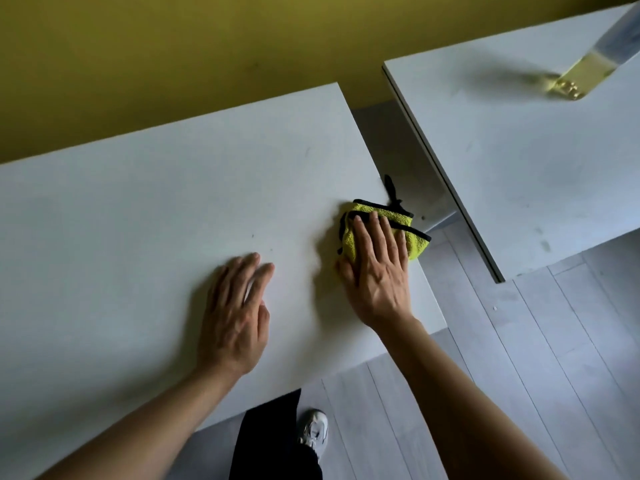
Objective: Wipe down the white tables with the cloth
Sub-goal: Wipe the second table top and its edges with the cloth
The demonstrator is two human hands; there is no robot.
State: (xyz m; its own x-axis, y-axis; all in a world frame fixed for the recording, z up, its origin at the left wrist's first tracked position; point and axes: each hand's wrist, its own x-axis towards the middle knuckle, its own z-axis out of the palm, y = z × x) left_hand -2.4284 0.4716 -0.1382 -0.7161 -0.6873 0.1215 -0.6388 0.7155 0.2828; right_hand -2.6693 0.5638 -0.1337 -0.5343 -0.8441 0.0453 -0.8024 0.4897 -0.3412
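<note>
A yellow-green cloth [414, 233] with black trim lies bunched near the right edge of the white table [156, 220] in front of me. My right hand [377, 271] presses flat on the cloth, fingers spread over it, covering its near part. A black loop of the cloth sticks out past the table edge. My left hand [235, 310] rests flat on the bare tabletop to the left, fingers loosely apart, holding nothing. A second white table [519, 150] stands to the right, apart from the first by a gap.
A clear bottle of yellowish liquid [581, 72] stands on the second table, far right. A yellow wall runs behind both tables. Pale grey floorboards show below, with my dark trouser leg and white shoe [313, 431]. Small dark specks dot both tabletops.
</note>
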